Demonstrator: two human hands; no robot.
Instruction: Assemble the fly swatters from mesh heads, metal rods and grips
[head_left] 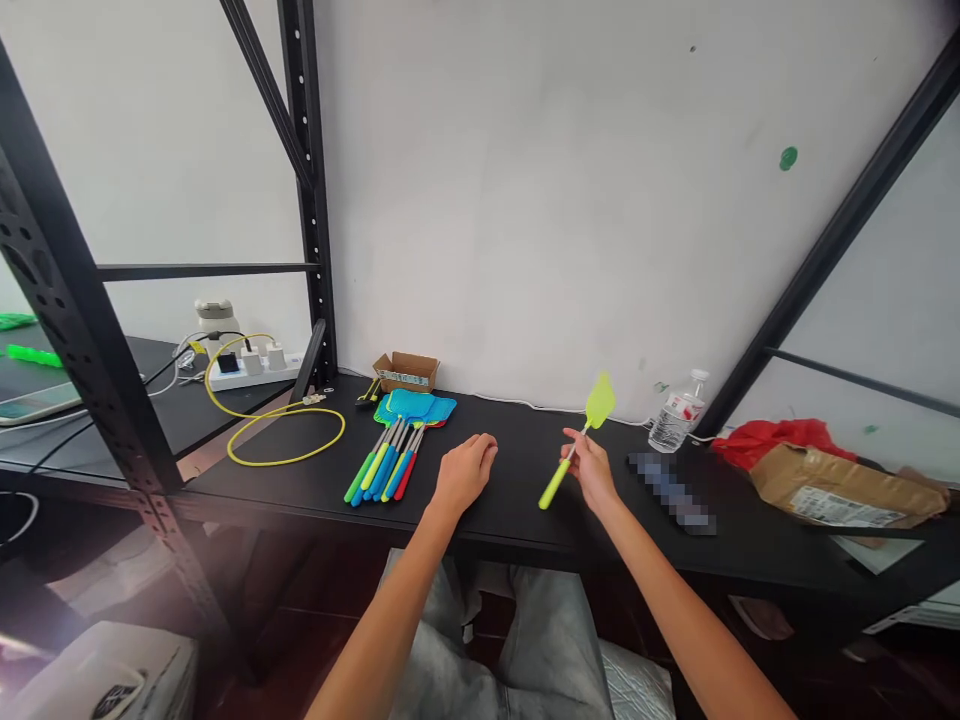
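My right hand (591,472) grips a yellow-green fly swatter (555,484) by its thin metal shaft, just above the handle. The swatter tilts, its flat head (600,400) pointing up and away from me. Loosely curled, my left hand (465,470) rests on the black table (514,430), with nothing visible in it; its fingertips are partly hidden. To its left lies a bunch of several fly swatters (386,462), with green, yellow, blue and red handles toward me. Blue heads (412,404) lie on top of that pile and cover most of the others.
Behind the pile stands a small open cardboard box (407,371). A yellow cable (285,462) and a power strip (255,372) are at the left. On the right are a water bottle (676,412), a blurred dark item (670,492) and a brown package (840,488). Black rack posts (311,200) frame the table.
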